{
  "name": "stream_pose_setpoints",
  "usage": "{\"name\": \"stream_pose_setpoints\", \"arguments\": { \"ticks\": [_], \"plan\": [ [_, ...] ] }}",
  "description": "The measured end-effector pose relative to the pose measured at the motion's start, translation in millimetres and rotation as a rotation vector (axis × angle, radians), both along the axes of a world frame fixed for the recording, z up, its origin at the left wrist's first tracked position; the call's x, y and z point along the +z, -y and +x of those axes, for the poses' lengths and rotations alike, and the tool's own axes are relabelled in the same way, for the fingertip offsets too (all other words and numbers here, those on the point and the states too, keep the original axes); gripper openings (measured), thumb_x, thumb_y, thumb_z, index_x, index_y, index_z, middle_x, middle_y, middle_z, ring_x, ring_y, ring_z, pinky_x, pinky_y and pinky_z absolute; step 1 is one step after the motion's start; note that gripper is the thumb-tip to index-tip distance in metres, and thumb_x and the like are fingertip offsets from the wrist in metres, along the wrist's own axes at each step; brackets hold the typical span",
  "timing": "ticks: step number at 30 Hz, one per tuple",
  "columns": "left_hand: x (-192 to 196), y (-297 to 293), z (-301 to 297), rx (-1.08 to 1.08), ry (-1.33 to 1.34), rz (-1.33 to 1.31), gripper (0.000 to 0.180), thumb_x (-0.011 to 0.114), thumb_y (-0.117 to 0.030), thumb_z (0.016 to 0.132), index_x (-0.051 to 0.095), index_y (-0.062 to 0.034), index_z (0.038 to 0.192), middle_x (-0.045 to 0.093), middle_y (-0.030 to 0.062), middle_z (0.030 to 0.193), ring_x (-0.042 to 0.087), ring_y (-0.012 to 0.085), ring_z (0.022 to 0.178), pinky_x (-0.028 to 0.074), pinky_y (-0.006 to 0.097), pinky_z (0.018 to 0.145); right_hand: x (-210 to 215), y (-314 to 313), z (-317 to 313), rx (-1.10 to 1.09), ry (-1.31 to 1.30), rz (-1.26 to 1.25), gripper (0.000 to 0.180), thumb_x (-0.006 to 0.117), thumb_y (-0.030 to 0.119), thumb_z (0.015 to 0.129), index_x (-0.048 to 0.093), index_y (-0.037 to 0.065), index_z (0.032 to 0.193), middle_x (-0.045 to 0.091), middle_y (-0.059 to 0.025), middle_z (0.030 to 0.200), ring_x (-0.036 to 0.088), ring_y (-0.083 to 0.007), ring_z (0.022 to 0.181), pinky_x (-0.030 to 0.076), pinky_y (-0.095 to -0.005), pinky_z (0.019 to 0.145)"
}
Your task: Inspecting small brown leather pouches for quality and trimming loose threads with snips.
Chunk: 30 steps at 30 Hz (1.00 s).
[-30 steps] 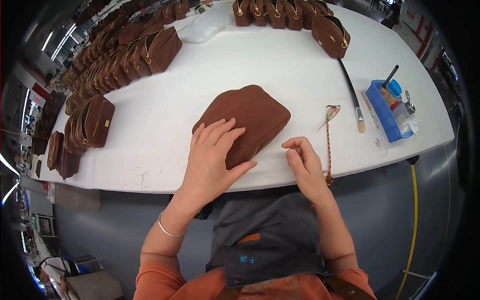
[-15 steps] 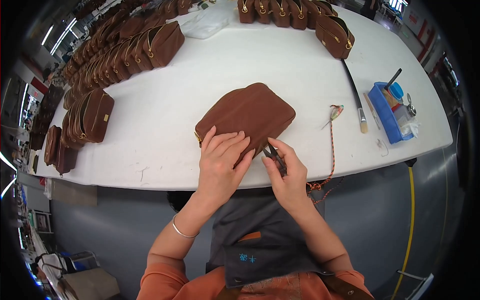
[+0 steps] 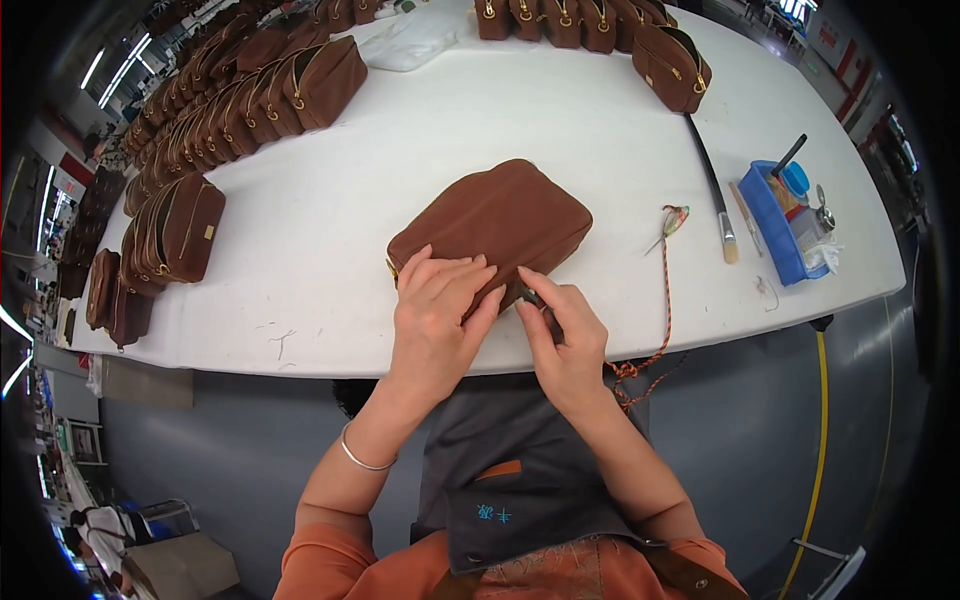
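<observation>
The work looked to be in its early part: one flat brown suede-like pouch (image 3: 490,228) lay near the near edge of the white table (image 3: 560,120), in the middle, and it was the only pouch pulled out from the stock. The left hand (image 3: 437,310) lay spread, palm down, pressing on the pouch's near edge, while the right hand (image 3: 562,335), touching the left at the fingertips, was closed round a small dark tool (image 3: 530,297) whose tip met that same edge; what it was doing there could not be told. Many like brown zipped pouches stood in rows (image 3: 240,100) along the left and far sides, too crowded to count, at least two dozen by my judgement. To the right lay one long-handled brush (image 3: 712,180), one blue plastic tray (image 3: 775,225) of small tools, and one orange braided cord (image 3: 662,300) trailing over the near edge.
</observation>
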<state>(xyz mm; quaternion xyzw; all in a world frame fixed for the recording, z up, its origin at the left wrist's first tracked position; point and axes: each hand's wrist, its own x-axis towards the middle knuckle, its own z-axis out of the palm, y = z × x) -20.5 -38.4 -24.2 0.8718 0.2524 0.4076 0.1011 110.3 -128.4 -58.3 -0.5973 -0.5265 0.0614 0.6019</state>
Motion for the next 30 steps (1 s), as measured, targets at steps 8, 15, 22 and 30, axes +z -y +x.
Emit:
{"name": "stream_pose_setpoints", "arguments": {
  "ticks": [8, 15, 22, 30],
  "plan": [
    [3.7, 1.5, 0.7, -0.004, 0.004, -0.020, 0.021, 0.076, -0.008, 0.079, 0.071, -0.0012, 0.098, 0.072, 0.0111, 0.099, 0.065, 0.0254, 0.096, 0.042, 0.048, 0.101, -4.2, -3.8, 0.2, 0.010, 0.025, 0.062, 0.035, 0.067, -0.003, 0.088, 0.066, 0.007, 0.122, 0.059, -0.0093, 0.083, 0.055, -0.0173, 0.065, 0.046, -0.0290, 0.059],
    [6.8, 3.6, 0.2, -0.013, 0.010, -0.046, 0.021, 0.077, -0.007, 0.078, 0.072, -0.0040, 0.098, 0.073, 0.0092, 0.099, 0.067, 0.0236, 0.096, 0.043, 0.046, 0.101, 2.5, 1.4, 2.0, 0.014, -0.012, 0.073, 0.032, 0.065, -0.003, 0.089, 0.067, 0.006, 0.120, 0.056, -0.0080, 0.082, 0.053, -0.0156, 0.066, 0.044, -0.0269, 0.058],
    [1.2, 4.9, -2.7, -0.016, 0.009, -0.066, 0.023, 0.078, -0.007, 0.077, 0.073, -0.0057, 0.099, 0.073, 0.0081, 0.101, 0.067, 0.0233, 0.097, 0.040, 0.049, 0.106, 19.0, 19.8, 14.2, 0.008, -0.073, 0.060, 0.029, 0.063, -0.003, 0.090, 0.067, 0.003, 0.118, 0.054, -0.0049, 0.080, 0.049, -0.0124, 0.067, 0.041, -0.0248, 0.059],
    [7.8, -3.2, -30.4, 0.013, -0.083, -0.059, 0.024, 0.077, -0.008, 0.078, 0.073, -0.0065, 0.101, 0.072, 0.0072, 0.107, 0.065, 0.0241, 0.107, 0.033, 0.050, 0.112, 28.8, 48.0, 11.3, 0.195, -0.027, -0.059, 0.031, 0.066, -0.003, 0.087, 0.068, 0.003, 0.117, 0.055, -0.0067, 0.079, 0.050, -0.0147, 0.065, 0.041, -0.0258, 0.058]
  ]
}}
